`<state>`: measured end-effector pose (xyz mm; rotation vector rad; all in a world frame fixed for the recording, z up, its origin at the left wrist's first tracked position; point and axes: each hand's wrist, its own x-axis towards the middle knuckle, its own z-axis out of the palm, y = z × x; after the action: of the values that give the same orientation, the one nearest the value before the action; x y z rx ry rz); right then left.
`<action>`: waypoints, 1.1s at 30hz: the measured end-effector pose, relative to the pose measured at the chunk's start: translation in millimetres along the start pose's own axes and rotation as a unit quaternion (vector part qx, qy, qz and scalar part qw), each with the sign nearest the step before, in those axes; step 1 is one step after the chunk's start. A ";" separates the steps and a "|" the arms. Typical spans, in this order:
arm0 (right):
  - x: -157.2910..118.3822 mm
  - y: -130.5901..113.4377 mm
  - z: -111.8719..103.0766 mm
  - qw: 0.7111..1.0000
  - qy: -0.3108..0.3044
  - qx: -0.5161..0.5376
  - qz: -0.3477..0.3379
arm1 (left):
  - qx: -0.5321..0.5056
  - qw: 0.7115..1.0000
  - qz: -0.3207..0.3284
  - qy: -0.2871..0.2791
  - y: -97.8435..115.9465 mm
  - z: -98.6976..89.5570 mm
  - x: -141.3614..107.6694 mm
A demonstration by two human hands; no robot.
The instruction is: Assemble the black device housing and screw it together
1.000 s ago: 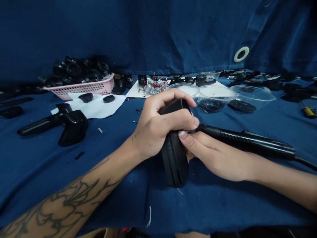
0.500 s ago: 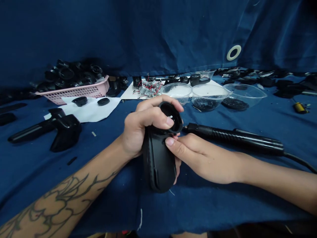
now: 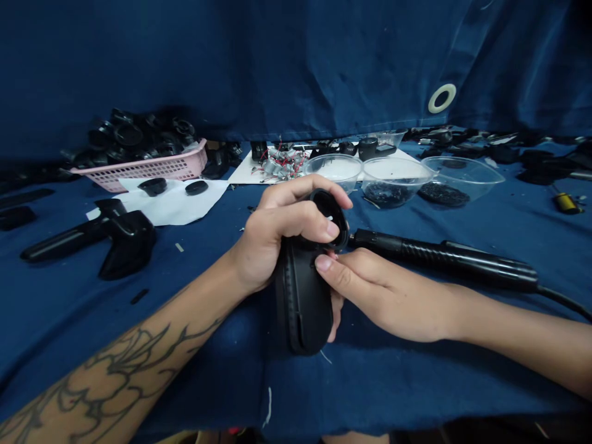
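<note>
A black plastic housing (image 3: pixel 303 302) with a round open ring at its top is held upright over the blue cloth. My left hand (image 3: pixel 282 231) wraps round the ring end, its thumb at the opening, where a small white bit shows. From the right, my right hand (image 3: pixel 370 287) grips the housing's side just below the ring, thumb on its face and other fingers behind. The tips of those fingers are partly hidden. A black electric screwdriver (image 3: pixel 453 262) with a cable lies right behind my right hand.
Behind stand a pink basket (image 3: pixel 152 171) of black parts, white paper (image 3: pixel 180 209) with two round caps, clear bowls (image 3: pixel 393 179) with small dark pieces, and a white board (image 3: pixel 240 172) with wired motors. Black housings (image 3: pixel 127 243) lie left, a yellow-black piece (image 3: pixel 565 202) far right.
Both hands and the housing sit slightly further right in view, and the housing is turned a little. The grip looks the same. The background has shifted slightly as well.
</note>
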<state>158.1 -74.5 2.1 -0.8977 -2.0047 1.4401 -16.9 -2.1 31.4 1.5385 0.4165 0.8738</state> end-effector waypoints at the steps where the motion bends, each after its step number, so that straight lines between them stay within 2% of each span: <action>1: 0.3 -0.2 0.0 1.000 0.001 -0.003 -0.001 | 0.000 1.000 -0.001 0.001 0.1 -0.1 0.0; 25: -0.9 -0.2 -0.3 1.000 0.005 -0.026 -0.005 | 0.015 0.999 -0.032 0.008 7.6 4.4 -0.8; 33: -1.7 0.1 -1.6 0.999 0.002 -0.032 -0.010 | 0.037 0.999 -0.017 0.003 8.8 5.5 -2.0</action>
<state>160.4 -74.8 2.5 -0.9041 -2.0611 1.3701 -16.1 -8.9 39.4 1.5921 0.4829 0.8457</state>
